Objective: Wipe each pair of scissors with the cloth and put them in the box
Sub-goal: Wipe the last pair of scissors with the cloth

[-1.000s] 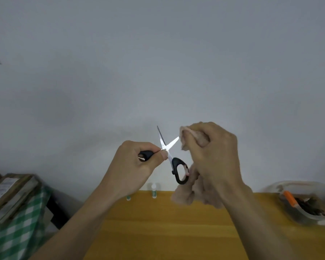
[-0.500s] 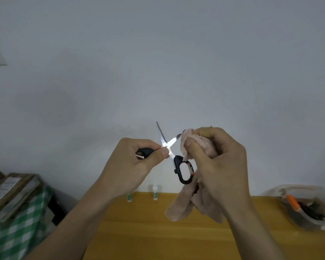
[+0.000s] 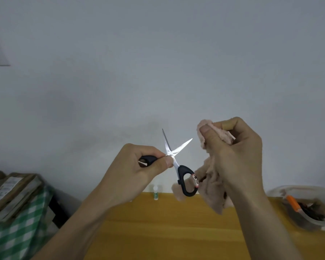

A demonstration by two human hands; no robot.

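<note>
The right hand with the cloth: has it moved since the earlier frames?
Yes. The right hand, gripping the cloth, has pulled rightward off the scissors; the blade tip it covered is now bare, while the left hand holds its place above the table.

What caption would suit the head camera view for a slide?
Left hand holds open black-handled scissors above the wooden table; right hand grips a pink cloth just beside the blades.
</note>
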